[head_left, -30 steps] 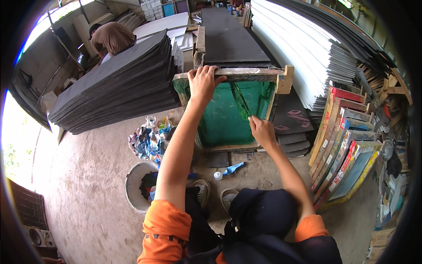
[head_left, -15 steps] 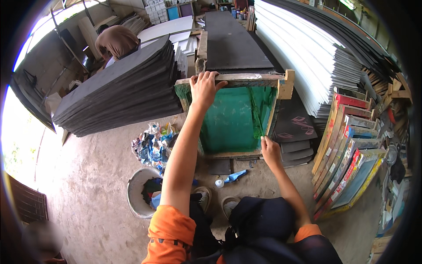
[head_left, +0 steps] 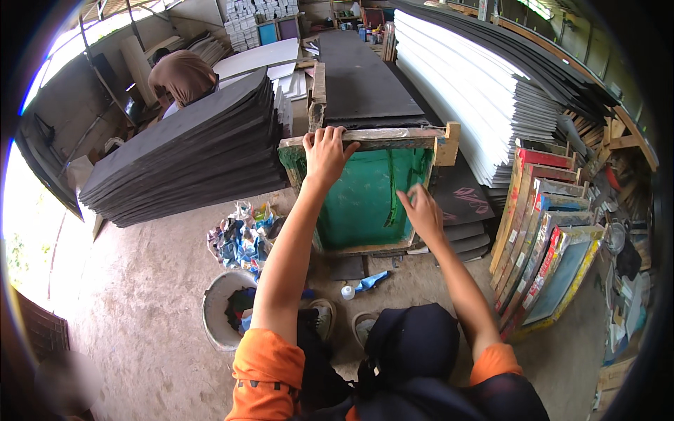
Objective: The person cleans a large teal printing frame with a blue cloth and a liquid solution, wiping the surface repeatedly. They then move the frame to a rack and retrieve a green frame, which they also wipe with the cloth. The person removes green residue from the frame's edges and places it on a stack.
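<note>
A wooden-framed printing screen [head_left: 359,184] with green mesh stands tilted up before me. My left hand [head_left: 326,156] is closed over its top bar [head_left: 400,135], fingers over the far side. Over the right part of the mesh, my right hand [head_left: 421,210] has its fingers bent together at a narrow green-smeared strip [head_left: 391,189], which looks like tape. The strip runs down from near the top bar and its lower end hangs loose. The exact pinch is small and partly hidden. A wooden block [head_left: 447,144] sticks out at the screen's top right corner.
Black sheets are stacked at left [head_left: 182,147] and beyond the screen [head_left: 365,77]; a white sheet stack [head_left: 456,84] rises at right. Several screen frames [head_left: 544,245] lean there. A bucket [head_left: 223,337], crumpled scraps [head_left: 242,235] and a blue tube [head_left: 372,281] are on the floor. A person [head_left: 184,76] bends far left.
My right hand has moved up and left from the screen's lower right edge, and the strip has come left with it. My left hand keeps its hold on the top bar.
</note>
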Demonstrator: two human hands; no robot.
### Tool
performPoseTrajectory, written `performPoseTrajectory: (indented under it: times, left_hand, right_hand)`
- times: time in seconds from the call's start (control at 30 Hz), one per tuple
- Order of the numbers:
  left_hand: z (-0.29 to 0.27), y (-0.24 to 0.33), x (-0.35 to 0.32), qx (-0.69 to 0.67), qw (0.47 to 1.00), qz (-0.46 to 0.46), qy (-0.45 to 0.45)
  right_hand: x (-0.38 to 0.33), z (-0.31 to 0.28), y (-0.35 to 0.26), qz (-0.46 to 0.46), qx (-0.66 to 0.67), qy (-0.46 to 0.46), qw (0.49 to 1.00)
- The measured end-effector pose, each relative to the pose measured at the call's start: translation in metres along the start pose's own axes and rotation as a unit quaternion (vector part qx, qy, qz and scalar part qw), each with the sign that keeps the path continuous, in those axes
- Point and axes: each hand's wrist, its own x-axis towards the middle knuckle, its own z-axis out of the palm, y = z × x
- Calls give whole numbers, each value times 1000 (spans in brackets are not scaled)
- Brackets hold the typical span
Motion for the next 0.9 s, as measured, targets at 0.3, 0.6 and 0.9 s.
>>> performPoseTrajectory:
  times: [0.3,0.6,0.9]
  left_hand:
    - [-6,5,-9,4,1000,2,8]
    - [-1,18,-5,-18,999,15,30]
    - [22,49,17,-11,1000,-12,13]
  right_hand:
    - [61,16,-43,-35,-126,17,991]
    - [65,15,-38,-57,-100,47,992]
    - [73,20,-30,-72,-108,52,990]
